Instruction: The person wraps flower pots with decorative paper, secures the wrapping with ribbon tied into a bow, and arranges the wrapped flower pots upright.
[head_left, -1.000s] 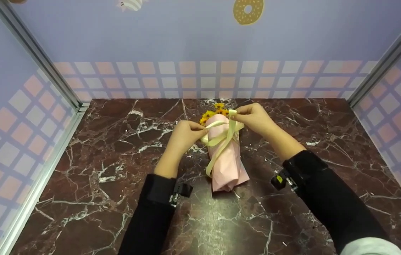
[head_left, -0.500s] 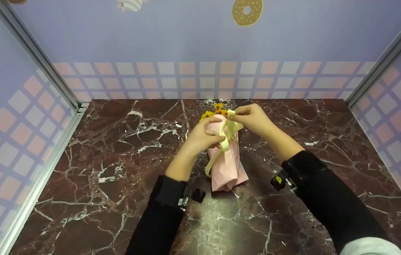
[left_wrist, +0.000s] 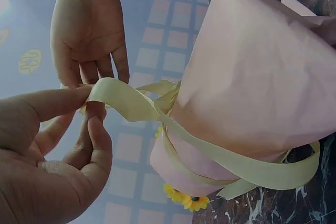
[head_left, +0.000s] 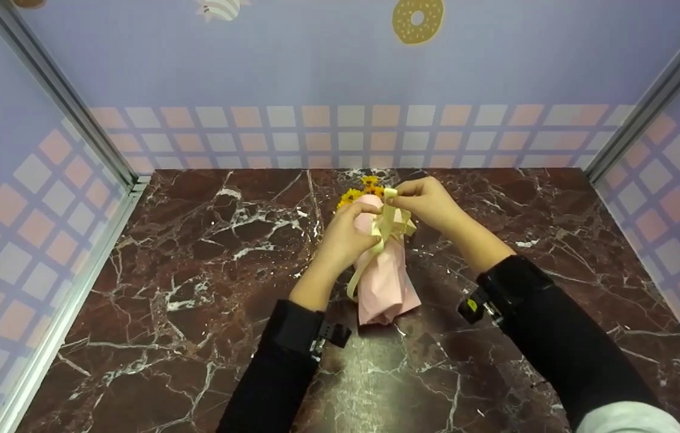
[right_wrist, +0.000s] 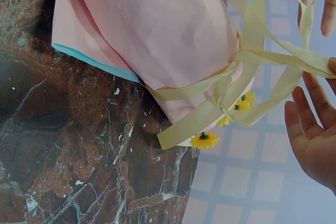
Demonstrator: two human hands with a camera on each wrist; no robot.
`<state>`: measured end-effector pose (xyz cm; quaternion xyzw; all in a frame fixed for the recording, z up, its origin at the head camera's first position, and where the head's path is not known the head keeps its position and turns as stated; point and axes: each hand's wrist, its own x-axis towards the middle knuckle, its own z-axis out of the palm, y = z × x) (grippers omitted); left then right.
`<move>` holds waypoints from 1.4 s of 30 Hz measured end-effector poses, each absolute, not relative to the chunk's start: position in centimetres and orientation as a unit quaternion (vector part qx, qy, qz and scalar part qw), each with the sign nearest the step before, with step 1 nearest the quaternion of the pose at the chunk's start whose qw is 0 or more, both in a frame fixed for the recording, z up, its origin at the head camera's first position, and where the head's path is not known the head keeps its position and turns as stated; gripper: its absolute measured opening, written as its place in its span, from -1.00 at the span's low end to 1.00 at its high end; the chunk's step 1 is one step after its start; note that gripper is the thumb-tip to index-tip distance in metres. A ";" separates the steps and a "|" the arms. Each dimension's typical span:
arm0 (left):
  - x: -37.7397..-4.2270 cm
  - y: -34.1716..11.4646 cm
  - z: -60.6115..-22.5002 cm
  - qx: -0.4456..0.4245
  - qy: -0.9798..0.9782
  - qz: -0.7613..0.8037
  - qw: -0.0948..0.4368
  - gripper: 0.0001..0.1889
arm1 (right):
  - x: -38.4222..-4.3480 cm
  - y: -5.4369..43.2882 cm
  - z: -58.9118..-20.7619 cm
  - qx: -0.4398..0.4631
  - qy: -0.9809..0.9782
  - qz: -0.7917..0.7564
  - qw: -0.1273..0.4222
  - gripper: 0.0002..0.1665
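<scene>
A bouquet in pink wrapping paper (head_left: 382, 288) lies on the table, its yellow flowers (head_left: 352, 195) at the far end. Pale yellow ribbon (left_wrist: 126, 98) circles its middle, with crossing loops standing out from the knot area. My right hand (head_left: 427, 201) pinches a raised ribbon loop between thumb and fingertips. From the left, my left hand (head_left: 346, 237) holds another stretch of ribbon with its fingertips, close over the wrapping. In the right wrist view, one cut ribbon tail (right_wrist: 184, 129) lies along the paper. The left hand partly hides the knot in the head view.
The dark red marble-patterned table (head_left: 195, 270) extends around the bouquet. Lilac panels with a checked band (head_left: 352, 129) enclose the back and both sides. One corner of the wrapping paper shows a light blue edge (right_wrist: 94, 65).
My left hand has moved right, from beside the bouquet to over it, bringing its ribbon toward the loop that my right hand holds. The right hand has stayed almost still.
</scene>
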<state>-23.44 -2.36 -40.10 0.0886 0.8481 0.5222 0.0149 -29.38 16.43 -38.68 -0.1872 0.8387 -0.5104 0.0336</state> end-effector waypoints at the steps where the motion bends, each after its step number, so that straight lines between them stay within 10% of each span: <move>1: -23.5 -2.4 -40.2 0.101 0.845 0.524 0.016 -0.53 | -29.4 16.4 -38.7 -0.189 0.838 -0.511 0.034 -0.81; 15: -24.6 -2.4 -41.6 0.168 0.750 0.634 0.085 -0.40 | -27.3 15.6 -36.6 -0.213 0.819 -0.530 0.052 -0.77; 25: -24.5 -2.3 -41.5 0.143 0.760 0.631 0.066 -0.36 | -27.0 16.0 -39.7 -0.139 0.806 -0.573 -0.061 -0.72; 34: -24.9 -2.1 -41.4 0.110 0.782 0.613 0.031 -0.36 | -24.4 15.5 -42.9 -0.212 0.835 -0.507 0.033 -0.73; 42: -25.2 -1.9 -41.4 0.099 0.800 0.591 0.010 -0.38 | -23.9 14.2 -45.0 -0.097 0.680 -0.726 0.026 -0.85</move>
